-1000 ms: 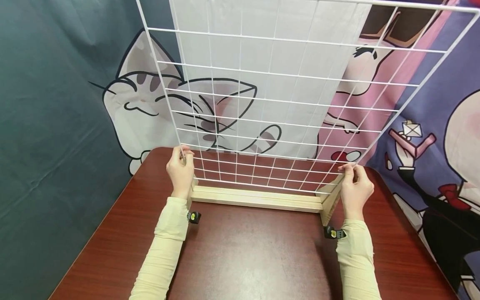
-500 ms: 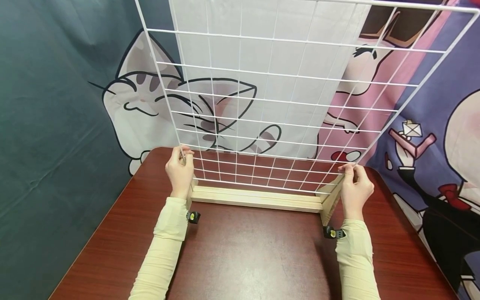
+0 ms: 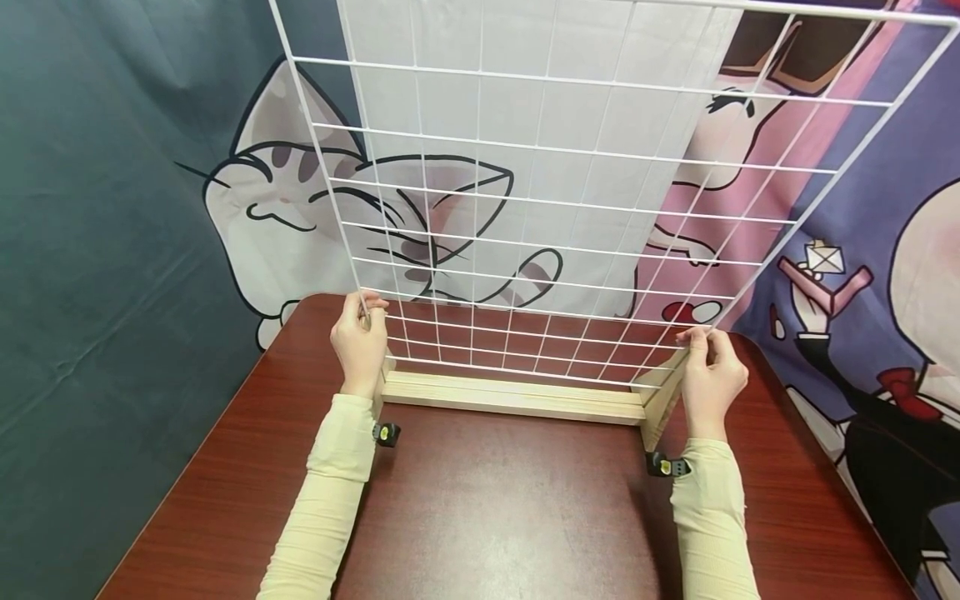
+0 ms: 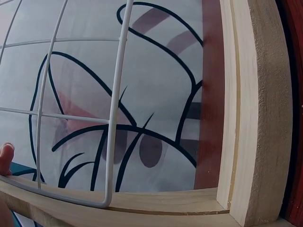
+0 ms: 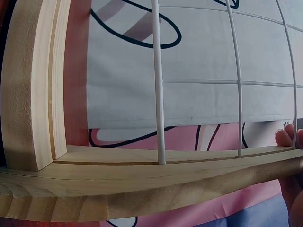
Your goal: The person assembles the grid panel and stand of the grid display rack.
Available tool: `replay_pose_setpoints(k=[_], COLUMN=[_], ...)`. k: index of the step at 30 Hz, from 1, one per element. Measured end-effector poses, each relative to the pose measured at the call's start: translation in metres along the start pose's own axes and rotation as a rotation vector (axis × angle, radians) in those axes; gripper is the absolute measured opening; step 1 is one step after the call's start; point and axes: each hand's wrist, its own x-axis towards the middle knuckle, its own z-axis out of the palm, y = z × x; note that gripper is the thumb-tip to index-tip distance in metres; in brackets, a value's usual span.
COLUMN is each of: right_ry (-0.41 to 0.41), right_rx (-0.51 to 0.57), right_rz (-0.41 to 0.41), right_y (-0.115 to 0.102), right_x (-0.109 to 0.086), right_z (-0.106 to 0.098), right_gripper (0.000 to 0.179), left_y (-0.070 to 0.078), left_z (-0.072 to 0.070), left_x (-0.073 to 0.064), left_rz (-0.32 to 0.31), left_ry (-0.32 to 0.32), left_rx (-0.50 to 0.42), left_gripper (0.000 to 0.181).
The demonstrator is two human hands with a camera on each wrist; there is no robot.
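Note:
In the head view a white wire grid panel stands upright, leaning between my hands. My left hand pinches its left edge wire, and my right hand pinches the right edge wire. Below is a pale wooden stand with a crossbar and grooved side pieces. In the right wrist view, the edge of the grid sits at the groove of the right side piece. The left wrist view shows the grid's rounded corner at the left side piece; whether it is inside the groove I cannot tell. A gap separates the bottom wire from the crossbar.
The stand rests on a reddish-brown table. Behind hangs a printed cloth with cartoon cats, and a blue-green curtain is at the left. Each wrist carries a small black camera.

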Motion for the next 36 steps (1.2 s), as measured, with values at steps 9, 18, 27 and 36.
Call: replay_pose_setpoints(k=[9,18,27,36], right_ry=[0.001,0.037,0.028,0.015], right_rx=[0.031,0.010,-0.003,0.001], right_rz=[0.007,0.016,0.005,-0.007], right_y=[-0.0015,-0.0020,-0.0050,-0.0064], right_x=[0.0002,0.0000,-0.0010,-0.0013], right_z=[-0.0003,0.0027,0.0007,-0.0009], right_gripper=[0.020,0.017,0.017,0.017], left_y=[-0.0013,-0.0009,-0.0014,0.0001], left_z=[0.0026,0.0037,0.0026,0.0021], left_x=[-0.0012,-0.0012,-0.0013,-0.0020], left_rz=[-0.041,-0.059,-0.056,-0.089], left_ry=[-0.044,-0.041,-0.037,-0.041], left_rx=[-0.097,-0.137,-0.158,-0.173], left_gripper=[0.020,0.020,0.018,0.019])
